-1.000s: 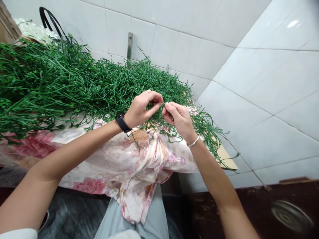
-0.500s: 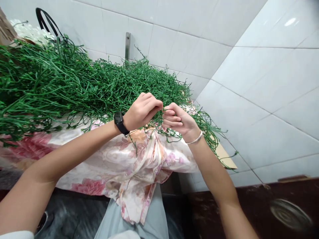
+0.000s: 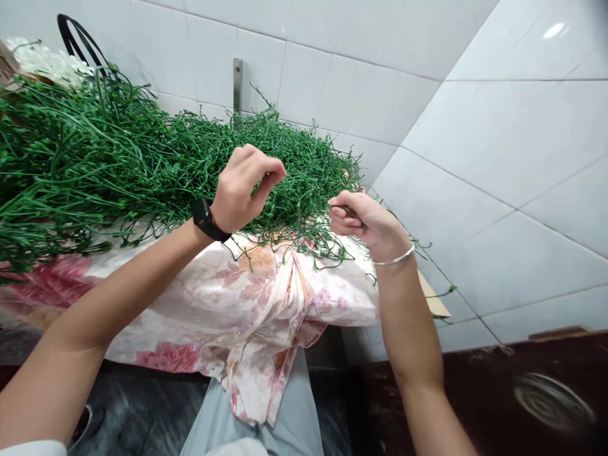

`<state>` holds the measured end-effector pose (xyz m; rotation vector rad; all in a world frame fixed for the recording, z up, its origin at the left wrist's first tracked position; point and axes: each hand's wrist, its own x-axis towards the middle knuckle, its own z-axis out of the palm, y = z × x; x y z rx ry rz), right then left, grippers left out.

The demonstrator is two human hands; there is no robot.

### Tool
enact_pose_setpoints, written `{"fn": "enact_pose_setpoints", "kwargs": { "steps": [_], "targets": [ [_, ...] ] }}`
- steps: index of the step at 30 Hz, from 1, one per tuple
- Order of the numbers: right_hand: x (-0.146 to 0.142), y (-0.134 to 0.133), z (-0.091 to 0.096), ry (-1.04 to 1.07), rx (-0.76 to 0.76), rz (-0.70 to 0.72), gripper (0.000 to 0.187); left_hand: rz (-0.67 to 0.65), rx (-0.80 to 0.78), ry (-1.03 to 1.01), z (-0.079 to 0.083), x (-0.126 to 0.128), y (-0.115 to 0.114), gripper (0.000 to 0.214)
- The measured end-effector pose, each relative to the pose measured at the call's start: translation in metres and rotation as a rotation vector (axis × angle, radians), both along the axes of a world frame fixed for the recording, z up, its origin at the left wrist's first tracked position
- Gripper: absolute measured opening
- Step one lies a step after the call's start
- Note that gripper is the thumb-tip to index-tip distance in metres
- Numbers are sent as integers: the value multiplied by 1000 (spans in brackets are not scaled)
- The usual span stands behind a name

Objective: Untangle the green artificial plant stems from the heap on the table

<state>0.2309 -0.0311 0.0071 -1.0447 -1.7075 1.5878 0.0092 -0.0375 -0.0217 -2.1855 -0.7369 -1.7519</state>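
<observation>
We hold our left hand (image 3: 244,187) over the heap of green stems (image 3: 161,152), thumb and forefinger pinched together; we cannot tell whether anything sits between them. Our right hand (image 3: 363,218) is curled, thumb against forefinger, with a dark bit inside, too small for us to name. The heap spreads behind and left of our left hand, and stray stems lie between and below both hands on the floral cloth (image 3: 190,310). Well left of that hand, we see white flowers (image 3: 52,63) beside something brown, perhaps a container, and black loops (image 3: 78,41).
</observation>
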Motion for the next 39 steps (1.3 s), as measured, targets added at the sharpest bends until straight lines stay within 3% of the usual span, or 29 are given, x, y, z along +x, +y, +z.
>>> {"fn": "enact_pose_setpoints", "kwargs": {
  "steps": [5,8,13,15,18,22,26,31,39],
  "targets": [
    [1,0,-8,-545,492,-183,24,-145,-291,-211,3,5,5,11],
    [2,2,-12,-791,648,-192,23,-256,-428,-268,-1,6,11,14],
    [4,2,-10,-970,768,-270,20,-342,-545,-353,-3,9,12,14],
    [3,1,-9,-956,787,-374,17,-358,-564,-371,-3,10,10,13],
    [-4,-2,-8,-719,864,-447,17,-383,-597,-378,-3,12,7,13],
    [-24,-8,-15,-413,1053,-297,26,-454,-665,-360,-5,16,3,17],
    [-40,-12,-25,-485,1209,-279,29,-513,-726,-333,-7,19,0,21],
    [-37,-9,-28,-546,1287,-287,24,-537,-791,-292,-5,16,0,31],
    [-34,-5,-32,-647,1423,-312,21,-487,-797,-153,-4,11,5,32]
  ]
}}
